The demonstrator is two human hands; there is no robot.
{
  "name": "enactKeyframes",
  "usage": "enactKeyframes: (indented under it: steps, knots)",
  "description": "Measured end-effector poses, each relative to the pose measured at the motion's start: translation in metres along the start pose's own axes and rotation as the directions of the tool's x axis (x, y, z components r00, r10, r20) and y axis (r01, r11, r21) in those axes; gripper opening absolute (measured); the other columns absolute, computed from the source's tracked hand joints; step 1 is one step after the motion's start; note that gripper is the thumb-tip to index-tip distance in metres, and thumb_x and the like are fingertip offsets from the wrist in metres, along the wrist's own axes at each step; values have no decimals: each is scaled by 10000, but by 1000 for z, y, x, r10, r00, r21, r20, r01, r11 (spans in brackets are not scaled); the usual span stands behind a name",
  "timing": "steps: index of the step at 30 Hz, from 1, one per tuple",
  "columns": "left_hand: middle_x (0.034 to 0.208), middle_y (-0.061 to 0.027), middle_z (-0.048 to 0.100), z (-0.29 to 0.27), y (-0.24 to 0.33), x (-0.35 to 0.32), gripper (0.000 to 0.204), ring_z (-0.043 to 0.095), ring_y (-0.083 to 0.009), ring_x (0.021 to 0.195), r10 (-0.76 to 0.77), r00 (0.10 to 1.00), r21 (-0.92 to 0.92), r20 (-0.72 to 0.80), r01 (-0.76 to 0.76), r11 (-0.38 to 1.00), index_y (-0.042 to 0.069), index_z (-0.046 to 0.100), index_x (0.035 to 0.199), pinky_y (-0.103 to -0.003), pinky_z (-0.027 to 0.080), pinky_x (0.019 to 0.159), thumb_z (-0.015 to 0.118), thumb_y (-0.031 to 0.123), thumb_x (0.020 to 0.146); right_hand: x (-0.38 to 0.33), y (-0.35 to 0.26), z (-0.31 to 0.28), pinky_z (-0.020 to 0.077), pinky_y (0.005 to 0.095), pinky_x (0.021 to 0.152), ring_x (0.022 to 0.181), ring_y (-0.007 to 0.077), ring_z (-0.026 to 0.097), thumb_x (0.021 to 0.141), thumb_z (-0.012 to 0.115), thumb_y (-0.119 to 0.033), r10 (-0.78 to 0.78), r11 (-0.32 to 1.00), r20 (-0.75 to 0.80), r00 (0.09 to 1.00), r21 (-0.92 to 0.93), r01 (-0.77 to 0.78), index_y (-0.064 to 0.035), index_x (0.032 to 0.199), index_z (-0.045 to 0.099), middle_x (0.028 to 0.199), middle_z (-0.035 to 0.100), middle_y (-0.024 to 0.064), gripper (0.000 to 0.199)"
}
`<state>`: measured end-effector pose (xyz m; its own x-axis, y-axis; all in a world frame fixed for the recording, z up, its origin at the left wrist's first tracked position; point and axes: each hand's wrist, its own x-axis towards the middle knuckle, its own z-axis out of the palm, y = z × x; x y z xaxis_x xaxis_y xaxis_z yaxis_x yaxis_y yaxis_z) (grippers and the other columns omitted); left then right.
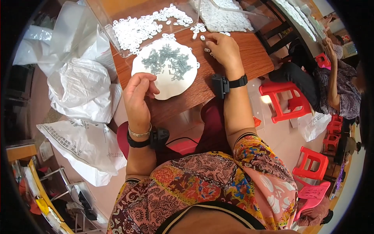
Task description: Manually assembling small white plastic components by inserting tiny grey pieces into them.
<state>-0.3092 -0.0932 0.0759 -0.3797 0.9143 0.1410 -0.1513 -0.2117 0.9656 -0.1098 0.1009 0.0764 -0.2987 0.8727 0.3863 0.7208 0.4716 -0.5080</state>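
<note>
A cream-white plate with a wavy rim [171,89] lies on the brown table [249,58] in front of me, bearing a heap of small grey metal pieces [165,58] that look like screws or pins. At its near left edge is my left hand [141,87], fingers curled in and thumb close to them; anything between them is too small to make out. My right hand [224,48] is bent down to the tabletop right of the plate, fingertips together beside a few small white oval plastic pieces [207,50]. What those fingertips hold, if anything, is hidden.
Many white plastic pieces with holes [136,33] spread in a clear bin behind the plate; another heap of white pieces [226,17] fills a container at the back right. White sacks [82,85] stand left of the table. Red stools [282,101] and another person [339,85] are at right.
</note>
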Motion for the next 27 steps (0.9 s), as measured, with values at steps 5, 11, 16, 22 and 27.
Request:
enactKeyframes:
  steps: [5, 11, 16, 22, 27]
  knots:
    - [678, -40, 525, 0, 0, 0, 259, 501, -113, 636, -3, 1000, 4, 9, 3, 1000, -25, 572, 929, -224, 369, 592, 408, 175, 946, -1, 7, 0, 492, 400, 737, 844, 304, 638, 772, 620, -231, -25, 971, 197, 980, -228, 71, -131, 987, 694, 876, 677, 120, 248]
    - [676, -10, 551, 3, 2, 0, 226, 513, -79, 640, -7, 1000, -31, 2, 7, 1000, 4, 611, 891, -206, 362, 577, 460, 172, 909, 4, 9, 7, 483, 424, 720, 845, 312, 625, 760, 622, -209, 7, 956, 254, 967, -286, 68, -115, 884, 685, 863, 668, 119, 167]
    - [670, -7, 549, 4, 2, 1, 224, 510, -80, 634, -10, 1000, -3, 11, 10, 1000, 8, 618, 871, -211, 365, 571, 466, 170, 902, 6, 17, 12, 481, 423, 727, 852, 316, 621, 768, 607, -184, -7, 968, 239, 971, -242, 66, -99, 862, 668, 869, 663, 126, 141]
    - [668, -3, 547, 7, 3, -1, 218, 505, -78, 629, -26, 1000, -22, -6, 25, 999, 8, 620, 865, -210, 364, 568, 470, 164, 897, 3, 14, 13, 480, 421, 726, 842, 332, 616, 760, 592, -149, -63, 973, 239, 969, -203, 113, -83, 874, 660, 875, 657, 142, 148]
    - [686, -18, 551, 5, 4, -1, 243, 515, -89, 647, -30, 999, 4, 30, 29, 1000, 4, 606, 902, -212, 364, 585, 458, 196, 911, -1, -3, 1, 494, 360, 690, 782, 282, 642, 770, 612, -115, -62, 977, 209, 976, -188, 103, -47, 888, 653, 861, 676, 115, 142]
